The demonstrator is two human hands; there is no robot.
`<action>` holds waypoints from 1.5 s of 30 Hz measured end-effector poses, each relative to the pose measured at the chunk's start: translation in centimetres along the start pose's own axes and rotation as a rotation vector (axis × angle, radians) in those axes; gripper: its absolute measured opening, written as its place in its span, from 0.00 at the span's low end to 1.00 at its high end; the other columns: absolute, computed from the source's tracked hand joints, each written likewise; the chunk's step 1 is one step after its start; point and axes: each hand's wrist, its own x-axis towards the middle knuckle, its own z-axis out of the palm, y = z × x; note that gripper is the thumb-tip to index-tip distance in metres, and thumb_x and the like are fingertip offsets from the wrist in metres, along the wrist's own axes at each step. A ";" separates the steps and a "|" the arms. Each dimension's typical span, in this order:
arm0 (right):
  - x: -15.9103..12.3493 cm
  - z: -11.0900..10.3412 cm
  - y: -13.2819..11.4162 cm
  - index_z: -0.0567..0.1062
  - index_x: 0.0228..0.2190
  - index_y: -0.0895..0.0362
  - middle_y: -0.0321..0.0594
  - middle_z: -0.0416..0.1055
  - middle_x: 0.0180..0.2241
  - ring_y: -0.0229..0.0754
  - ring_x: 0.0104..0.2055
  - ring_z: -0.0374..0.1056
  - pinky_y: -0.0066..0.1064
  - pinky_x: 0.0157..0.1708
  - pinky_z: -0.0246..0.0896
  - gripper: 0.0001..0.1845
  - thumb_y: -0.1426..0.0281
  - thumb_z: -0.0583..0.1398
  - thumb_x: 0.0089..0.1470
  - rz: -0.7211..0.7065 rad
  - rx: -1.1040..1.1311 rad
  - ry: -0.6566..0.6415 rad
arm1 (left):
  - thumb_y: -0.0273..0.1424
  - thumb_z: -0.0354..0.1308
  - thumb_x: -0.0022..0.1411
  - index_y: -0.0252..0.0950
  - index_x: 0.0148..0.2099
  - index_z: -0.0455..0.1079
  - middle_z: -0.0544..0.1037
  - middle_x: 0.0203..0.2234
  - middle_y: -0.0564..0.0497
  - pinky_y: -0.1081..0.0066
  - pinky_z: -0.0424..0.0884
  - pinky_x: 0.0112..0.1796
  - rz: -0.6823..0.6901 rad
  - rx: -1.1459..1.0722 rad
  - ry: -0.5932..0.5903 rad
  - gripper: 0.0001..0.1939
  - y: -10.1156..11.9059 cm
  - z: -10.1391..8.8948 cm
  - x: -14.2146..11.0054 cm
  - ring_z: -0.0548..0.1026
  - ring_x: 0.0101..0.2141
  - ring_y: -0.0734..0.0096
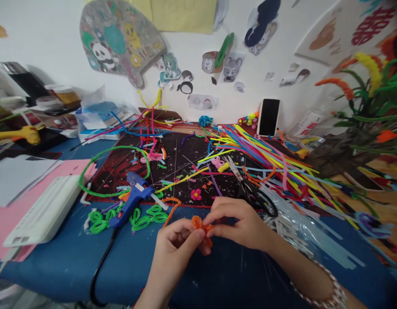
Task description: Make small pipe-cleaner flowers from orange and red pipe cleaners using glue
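Observation:
Between both hands, near the front of the blue table, is a small orange pipe-cleaner shape [197, 222] with looped lobes. My left hand [182, 240] pinches it between thumb and fingers from the left. From the right, my right hand [235, 221] closes its fingertips on the same piece, partly covering it. An orange pipe-cleaner strand [173, 206] curves on the table just beyond my left hand. Black-handled scissors [254, 191] lie beyond my right hand. To the left rests a blue hot glue gun [134, 197], its nozzle toward the upper left.
Green looped pipe cleaners [143, 221] lie by the glue gun, with a green ring [102, 152] behind. A bundle of coloured pipe cleaners [266, 148] spreads across the right. A white power strip [44, 204] is at left; a phone [269, 116] leans against the wall.

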 end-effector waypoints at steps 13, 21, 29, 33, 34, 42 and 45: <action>0.1 -0.8 0.9 0.83 0.32 0.53 0.34 0.72 0.26 0.33 0.28 0.67 0.26 0.30 0.60 0.06 0.69 0.69 0.47 0.292 0.418 -0.151 | 0.33 0.65 0.55 0.33 0.27 0.75 0.80 0.18 0.50 0.76 0.72 0.26 0.018 0.015 -0.055 0.09 -0.3 -0.2 -0.1 0.76 0.20 0.73; 0.1 0.8 -0.1 0.81 0.29 0.58 0.33 0.69 0.25 0.29 0.20 0.58 0.24 0.19 0.52 0.10 0.63 0.67 0.49 0.488 0.386 0.054 | 0.32 0.65 0.55 0.33 0.24 0.72 0.80 0.17 0.50 0.76 0.73 0.25 0.127 0.063 0.089 0.10 -0.1 0.5 0.1 0.78 0.19 0.71; 0.0 2.4 -0.7 0.80 0.29 0.58 0.34 0.68 0.26 0.33 0.25 0.66 0.25 0.24 0.61 0.09 0.65 0.66 0.48 0.448 0.410 0.216 | 0.33 0.65 0.56 0.33 0.30 0.74 0.81 0.19 0.50 0.76 0.76 0.26 0.183 0.136 0.123 0.07 -0.3 0.6 0.4 0.79 0.21 0.70; 0.0 1.9 -0.8 0.81 0.28 0.59 0.35 0.70 0.26 0.31 0.22 0.63 0.24 0.22 0.60 0.09 0.65 0.65 0.49 0.472 0.345 0.204 | 0.30 0.67 0.51 0.35 0.38 0.75 0.83 0.27 0.50 0.77 0.77 0.29 0.321 0.197 0.259 0.10 -0.3 1.0 0.5 0.81 0.27 0.69; 0.0 1.8 -0.7 0.81 0.29 0.59 0.35 0.71 0.26 0.30 0.22 0.64 0.24 0.22 0.60 0.09 0.65 0.66 0.49 0.479 0.349 0.194 | 0.30 0.67 0.51 0.35 0.36 0.76 0.83 0.27 0.50 0.78 0.77 0.29 0.349 0.219 0.290 0.09 -0.3 1.1 0.5 0.82 0.27 0.69; -0.2 2.5 -0.4 0.80 0.33 0.58 0.39 0.77 0.30 0.40 0.32 0.75 0.27 0.29 0.71 0.11 0.64 0.67 0.48 0.497 0.498 0.194 | 0.30 0.68 0.50 0.34 0.33 0.75 0.83 0.23 0.51 0.78 0.77 0.28 0.308 0.211 0.354 0.07 -0.5 0.9 0.3 0.81 0.25 0.68; -0.2 2.5 -0.2 0.80 0.31 0.57 0.39 0.78 0.30 0.40 0.32 0.75 0.28 0.30 0.72 0.09 0.65 0.67 0.48 0.511 0.482 0.219 | 0.29 0.69 0.50 0.35 0.34 0.75 0.83 0.24 0.52 0.78 0.77 0.28 0.288 0.225 0.342 0.08 -0.5 0.9 0.3 0.81 0.26 0.68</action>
